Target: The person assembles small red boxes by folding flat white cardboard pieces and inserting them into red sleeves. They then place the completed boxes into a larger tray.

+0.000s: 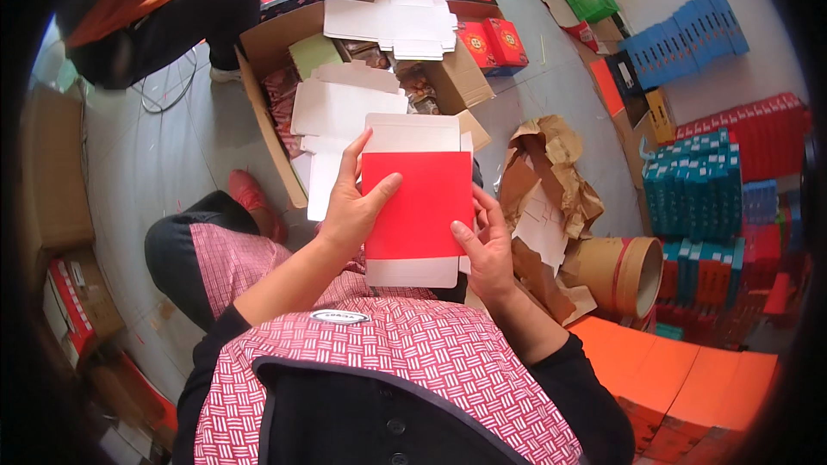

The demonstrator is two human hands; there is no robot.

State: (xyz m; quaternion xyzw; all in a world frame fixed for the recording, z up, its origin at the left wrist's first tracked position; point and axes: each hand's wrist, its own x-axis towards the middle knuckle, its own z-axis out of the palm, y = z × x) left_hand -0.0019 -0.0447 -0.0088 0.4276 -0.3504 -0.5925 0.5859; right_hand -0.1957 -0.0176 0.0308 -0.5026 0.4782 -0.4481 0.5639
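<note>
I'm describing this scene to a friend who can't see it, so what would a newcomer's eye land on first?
Likely the plain red carton at the centre, held between the left hand and the right hand, with white flaps at its top and bottom. Next, the open cardboard box beyond it, with flat white cartons lying across it. Then the bright orange boxes at lower right.

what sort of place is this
Probably a packing workshop or stockroom: the left hand and right hand hold a red carton with white flaps, flattened white cartons lie over an open cardboard box, and teal boxes are stacked at the right.
</note>
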